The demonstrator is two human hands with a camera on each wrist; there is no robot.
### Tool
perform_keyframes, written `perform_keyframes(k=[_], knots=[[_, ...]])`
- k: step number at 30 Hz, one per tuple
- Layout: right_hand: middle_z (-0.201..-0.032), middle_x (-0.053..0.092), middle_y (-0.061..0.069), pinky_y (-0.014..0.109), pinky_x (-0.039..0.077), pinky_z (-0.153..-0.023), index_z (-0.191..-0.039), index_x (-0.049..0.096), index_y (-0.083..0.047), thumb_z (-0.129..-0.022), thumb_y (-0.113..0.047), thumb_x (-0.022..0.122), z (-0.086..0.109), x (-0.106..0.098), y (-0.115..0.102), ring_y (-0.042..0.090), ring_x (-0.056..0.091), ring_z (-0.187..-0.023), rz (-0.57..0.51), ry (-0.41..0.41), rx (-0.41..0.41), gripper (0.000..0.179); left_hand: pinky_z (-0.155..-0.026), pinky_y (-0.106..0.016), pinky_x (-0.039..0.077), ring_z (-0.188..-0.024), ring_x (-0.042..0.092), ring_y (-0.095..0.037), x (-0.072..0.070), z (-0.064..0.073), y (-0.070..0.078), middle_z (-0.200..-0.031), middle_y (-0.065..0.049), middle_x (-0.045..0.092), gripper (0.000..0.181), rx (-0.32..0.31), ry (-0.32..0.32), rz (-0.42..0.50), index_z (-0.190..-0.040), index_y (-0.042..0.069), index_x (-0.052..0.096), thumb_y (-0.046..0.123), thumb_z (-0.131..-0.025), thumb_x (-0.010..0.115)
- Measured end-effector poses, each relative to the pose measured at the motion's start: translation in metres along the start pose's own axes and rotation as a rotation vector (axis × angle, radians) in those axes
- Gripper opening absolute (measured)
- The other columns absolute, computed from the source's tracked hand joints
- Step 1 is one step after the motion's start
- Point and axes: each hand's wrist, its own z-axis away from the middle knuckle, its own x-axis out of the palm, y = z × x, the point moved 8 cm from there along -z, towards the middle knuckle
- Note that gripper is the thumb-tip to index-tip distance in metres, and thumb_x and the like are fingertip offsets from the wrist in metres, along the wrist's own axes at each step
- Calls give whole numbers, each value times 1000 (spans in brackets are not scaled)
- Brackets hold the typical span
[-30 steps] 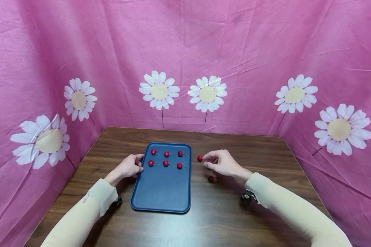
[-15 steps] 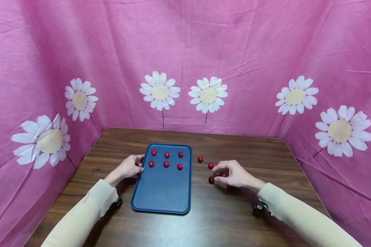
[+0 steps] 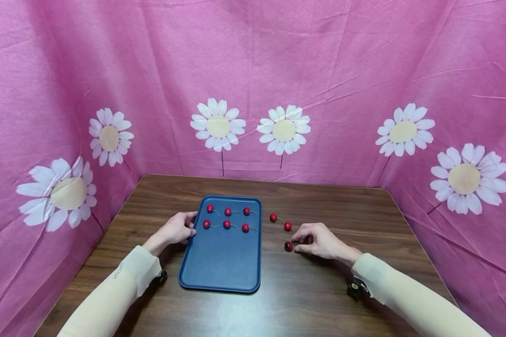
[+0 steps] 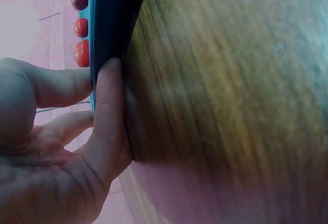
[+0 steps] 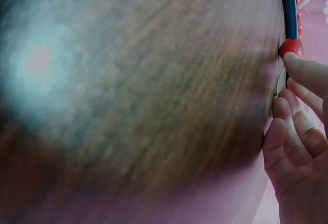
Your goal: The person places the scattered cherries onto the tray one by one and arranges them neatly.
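Cherry (image 3: pixel 288 246), beside tray (image 3: pixel 219 269); right hand (image 3: pixel 321 242) at it, fingers curved, pinch uncertain; left hand (image 3: pixel 176 228) pinching tray edge; seemingly grasping stage, calling for firm hold.

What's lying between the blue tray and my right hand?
Three things: in the head view, a far cherry, a middle cherry and a near cherry lie there on the wooden table, the near cherry right beside your right hand.
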Motion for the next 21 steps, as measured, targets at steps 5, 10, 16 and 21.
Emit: perform_keyframes(k=[5,10,16,21], knots=[[-97,82,1,23,58,-71,-101,90,-18,-91,-7,91,-2,2,-3,5,69,-85,15,-4,-7,15,-73,-39,71,-86,66,-20,0,1,1,-104,-13,59,74,-14,0,-2,-170,-4,42,-5,-102,69],[-93,81,-4,21,57,-71,-95,90,-19,-90,-6,92,-3,2,-4,1,69,-84,49,15,-27,14,-74,-40,71,-92,66,-21,-1,3,2,-106,-13,58,73,-30,3,-11,-170,-3,42,-5,-102,68],[-92,79,-7,20,56,-71,-94,89,-19,-89,-7,93,-4,4,-6,1,67,-82,75,9,-40,14,-73,-40,71,-90,66,-21,-1,3,4,-104,-13,58,73,-26,2,-13,-170,-4,42,-5,-102,68],[-91,78,-7,21,56,-70,-95,89,-19,-89,-7,93,-5,5,-8,2,67,-80,86,5,-44,14,-73,-40,71,-89,67,-21,-1,3,4,-104,-13,58,73,-24,1,-10,-170,-4,42,-5,-102,68]])
